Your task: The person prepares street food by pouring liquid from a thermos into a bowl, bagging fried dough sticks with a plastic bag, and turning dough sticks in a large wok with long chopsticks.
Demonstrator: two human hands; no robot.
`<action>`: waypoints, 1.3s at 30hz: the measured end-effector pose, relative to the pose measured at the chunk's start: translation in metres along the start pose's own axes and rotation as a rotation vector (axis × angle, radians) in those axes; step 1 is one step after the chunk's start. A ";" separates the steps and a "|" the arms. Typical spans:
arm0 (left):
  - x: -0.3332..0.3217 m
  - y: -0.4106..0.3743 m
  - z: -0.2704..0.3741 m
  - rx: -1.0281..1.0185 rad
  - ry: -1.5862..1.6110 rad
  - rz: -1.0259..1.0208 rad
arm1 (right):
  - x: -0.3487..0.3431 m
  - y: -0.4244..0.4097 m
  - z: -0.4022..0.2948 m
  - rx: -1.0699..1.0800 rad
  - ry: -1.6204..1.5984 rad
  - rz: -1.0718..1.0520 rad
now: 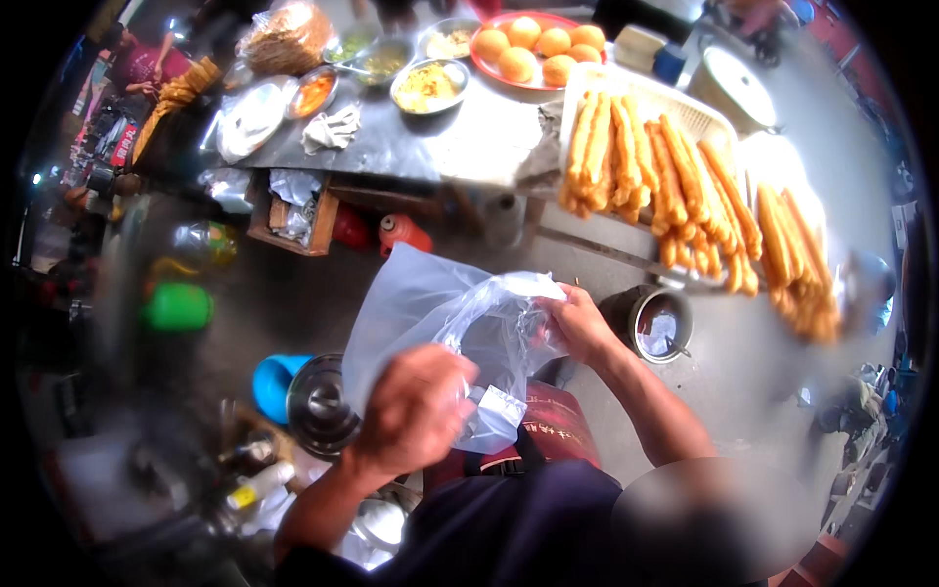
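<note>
A translucent white plastic bag (411, 301) is spread out in front of my body. My right hand (579, 319) grips its upper right edge between thumb and fingers. Over the bag's lower left part is my left hand (418, 411), blurred, with its fingers curled. Whether those fingers pinch the plastic cannot be made out. A crumpled white piece (502, 403) shows beside the left fingertips, low on the bag. Behind the bag hangs a dark red apron (561, 425) with printed writing.
Fried dough sticks (682, 183) lie in a white basket (704, 117) on the metal table (396, 154). Round fried buns (517, 64) fill a red tray. An open wooden drawer (319, 227) juts out below. A metal pot (660, 323) stands right, a lidded pot (323, 403) left.
</note>
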State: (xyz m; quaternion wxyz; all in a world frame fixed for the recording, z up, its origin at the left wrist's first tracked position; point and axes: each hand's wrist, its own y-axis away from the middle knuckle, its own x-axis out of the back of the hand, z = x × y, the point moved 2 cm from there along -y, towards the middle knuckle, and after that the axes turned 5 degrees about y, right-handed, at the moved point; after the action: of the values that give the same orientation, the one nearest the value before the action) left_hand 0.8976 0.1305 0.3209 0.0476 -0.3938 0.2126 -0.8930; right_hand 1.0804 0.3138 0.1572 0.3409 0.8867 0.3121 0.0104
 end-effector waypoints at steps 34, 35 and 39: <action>-0.003 -0.146 -0.123 0.329 0.361 -0.669 | 0.154 0.107 0.050 0.601 1.051 -0.154; -0.012 -0.147 -0.130 0.320 0.343 -0.669 | 0.170 0.119 0.033 0.559 0.952 -0.094; -0.057 -0.161 -0.144 0.265 0.353 -0.758 | 0.221 0.143 0.000 0.338 1.098 0.013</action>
State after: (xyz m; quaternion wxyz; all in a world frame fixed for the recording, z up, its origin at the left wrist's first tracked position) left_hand 0.8456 0.3403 0.2625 -0.2703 -0.2757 -0.0583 -0.9206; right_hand 1.3364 0.3556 0.2017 -0.0178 0.7954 0.4353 0.4213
